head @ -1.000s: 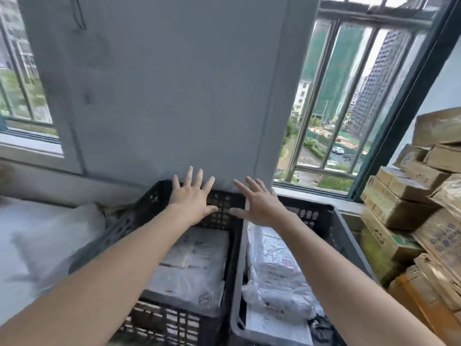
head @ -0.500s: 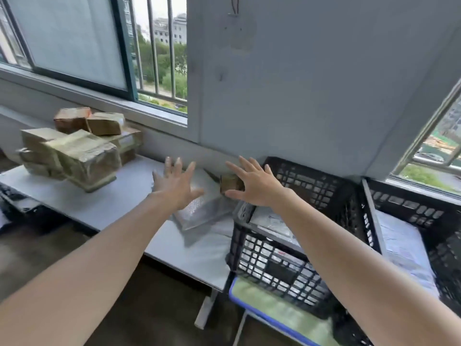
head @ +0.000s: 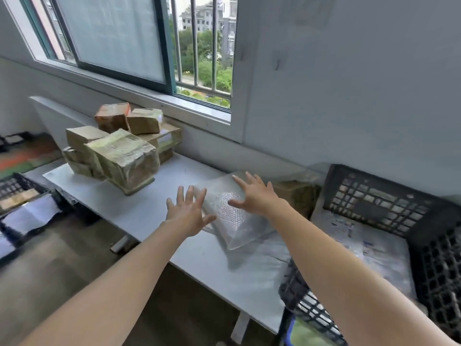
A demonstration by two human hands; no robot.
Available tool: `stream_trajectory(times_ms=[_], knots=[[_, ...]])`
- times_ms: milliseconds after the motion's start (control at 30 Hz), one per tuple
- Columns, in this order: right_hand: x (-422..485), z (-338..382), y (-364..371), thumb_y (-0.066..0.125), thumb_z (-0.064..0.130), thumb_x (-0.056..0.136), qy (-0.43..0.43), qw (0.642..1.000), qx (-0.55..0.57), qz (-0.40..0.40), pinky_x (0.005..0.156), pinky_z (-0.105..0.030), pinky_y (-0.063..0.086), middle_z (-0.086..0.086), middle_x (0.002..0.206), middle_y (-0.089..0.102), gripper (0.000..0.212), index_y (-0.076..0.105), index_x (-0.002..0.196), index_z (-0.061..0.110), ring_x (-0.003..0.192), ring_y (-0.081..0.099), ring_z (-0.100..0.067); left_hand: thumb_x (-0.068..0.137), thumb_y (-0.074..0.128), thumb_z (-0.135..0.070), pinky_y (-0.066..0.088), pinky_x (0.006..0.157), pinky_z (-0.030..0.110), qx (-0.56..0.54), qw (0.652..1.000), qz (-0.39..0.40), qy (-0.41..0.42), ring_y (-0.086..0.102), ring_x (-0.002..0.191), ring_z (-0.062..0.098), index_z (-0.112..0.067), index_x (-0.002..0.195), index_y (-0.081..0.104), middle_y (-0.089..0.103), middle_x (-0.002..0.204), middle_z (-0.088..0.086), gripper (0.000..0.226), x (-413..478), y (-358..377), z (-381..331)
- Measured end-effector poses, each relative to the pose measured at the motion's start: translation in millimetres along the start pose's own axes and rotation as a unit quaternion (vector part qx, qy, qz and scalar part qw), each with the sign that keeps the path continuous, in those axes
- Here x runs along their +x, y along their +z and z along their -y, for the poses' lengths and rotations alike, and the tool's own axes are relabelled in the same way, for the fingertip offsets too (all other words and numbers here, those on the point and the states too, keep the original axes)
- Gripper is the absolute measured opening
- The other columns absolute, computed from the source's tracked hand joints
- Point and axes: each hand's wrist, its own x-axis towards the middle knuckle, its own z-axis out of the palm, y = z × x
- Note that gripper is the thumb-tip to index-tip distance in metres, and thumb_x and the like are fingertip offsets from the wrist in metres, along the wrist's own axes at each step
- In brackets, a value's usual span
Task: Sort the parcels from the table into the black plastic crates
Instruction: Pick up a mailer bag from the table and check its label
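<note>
Far-left black plastic lattice crate point(head: 15, 188): sitting low beside the bench, holding something pale and flat.
Stack of brown tape-wrapped cardboard parcels point(head: 119, 151): piling up at the left end of the white bench point(head: 139, 211), below the window sill.
Left hand point(head: 187, 213): reaching out palm down, fingers straight and spread apart, gripping nothing; fingertips lying at the left edge of the bubble-wrap parcel, contact unclear.
Clear bubble-wrap parcel point(head: 234, 221): lying flat on the bench between the two hands.
Right hand point(head: 254, 196): stretching over the bubble-wrap parcel's far end, fingers straight and fanned apart, clamping nothing.
Small brown cardboard box point(head: 296, 196): sitting on the bench just behind the right hand, near the wall.
Right-side black plastic lattice crate point(head: 389, 196): standing at the bench's right end, holding pale plastic-wrapped parcels point(head: 361, 248) lying flat.
</note>
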Motion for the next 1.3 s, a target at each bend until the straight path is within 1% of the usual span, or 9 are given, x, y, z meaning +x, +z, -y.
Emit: stream_trajectory(times_ms=[267,400,533,733,800,900,1000,1133,1300], knots=[[99,-39,44,0.051,0.067,0.09,0.071,0.986,0.125,0.082,0.119,-0.047,0.01,-0.009,0.166,0.0,0.087,0.005,0.158,0.036,0.152,0.0,-0.027,0.09,0.04,-0.073,0.011,0.118,0.057,-0.02,0.998,0.057,0.028,-0.011,0.151,0.033,-0.028,0.157,-0.008,-0.011,0.165,0.008,0.094,95,27,5],[111,-57,64,0.052,0.058,0.094,0.083,0.98,0.165,0.077,0.121,-0.041,0.013,-0.007,0.165,0.006,0.08,0.012,0.158,0.029,0.152,0.006,-0.023,0.087,0.045,-0.074,0.013,0.117,0.058,-0.066,0.993,0.085,0.054,-0.01,0.151,0.029,-0.027,0.157,-0.002,-0.007,0.165,0.007,0.097,124,54,-16],[113,-70,78,0.052,0.049,0.098,0.1,0.97,0.212,0.062,0.12,-0.035,0.017,-0.006,0.163,0.016,0.073,0.018,0.158,0.023,0.15,0.015,-0.022,0.082,0.047,-0.078,0.015,0.118,0.055,-0.064,0.986,0.095,0.118,-0.009,0.151,0.032,-0.027,0.157,0.002,-0.007,0.165,0.006,0.102,144,88,-48],[93,-73,104,0.05,0.044,0.1,0.184,0.945,0.268,0.033,0.112,-0.027,0.02,-0.004,0.161,0.022,0.064,0.022,0.156,0.029,0.147,0.022,-0.019,0.073,0.052,-0.083,0.018,0.113,0.064,-0.034,0.969,0.132,0.205,-0.01,0.15,0.038,-0.027,0.156,-0.002,-0.014,0.164,0.007,0.115,165,129,-67],[84,-69,112,0.05,0.042,0.1,0.226,0.934,0.275,0.029,0.115,-0.029,0.019,-0.004,0.162,0.021,0.064,0.023,0.156,0.025,0.148,0.02,-0.018,0.073,0.055,-0.081,0.019,0.112,0.065,-0.014,0.962,0.133,0.236,-0.008,0.15,0.04,-0.026,0.156,0.001,-0.011,0.164,0.009,0.113,172,136,-63],[71,-57,122,0.048,0.042,0.101,0.282,0.914,0.289,0.035,0.12,-0.032,0.017,-0.004,0.164,0.017,0.065,0.021,0.156,0.02,0.15,0.016,-0.019,0.076,0.051,-0.082,0.016,0.113,0.064,0.023,0.948,0.158,0.276,-0.008,0.15,0.04,-0.031,0.157,-0.006,-0.013,0.165,0.007,0.111,182,145,-50],[63,-45,130,0.047,0.043,0.102,0.332,0.895,0.296,0.033,0.116,-0.027,0.017,-0.005,0.162,0.019,0.065,0.02,0.157,0.019,0.148,0.02,-0.019,0.077,0.05,-0.081,0.014,0.114,0.063,0.045,0.931,0.16,0.324,-0.007,0.15,0.039,-0.033,0.156,-0.009,-0.014,0.165,0.004,0.11,192,151,-31],[67,-27,134,0.046,0.044,0.102,0.383,0.876,0.293,0.024,0.117,-0.03,0.02,-0.006,0.163,0.018,0.066,0.019,0.157,0.018,0.149,0.019,-0.021,0.079,0.05,-0.079,0.016,0.114,0.061,0.082,0.906,0.154,0.387,-0.005,0.15,0.037,-0.034,0.157,-0.008,-0.011,0.165,0.002,0.107,209,154,5],[71,-6,139,0.047,0.043,0.101,0.433,0.859,0.274,0.008,0.118,-0.036,0.024,-0.008,0.163,0.018,0.067,0.018,0.157,0.021,0.15,0.017,-0.023,0.082,0.051,-0.076,0.019,0.113,0.057,0.077,0.904,0.156,0.391,-0.006,0.15,0.036,-0.03,0.157,-0.005,-0.01,0.165,0.004,0.104,215,155,40]])
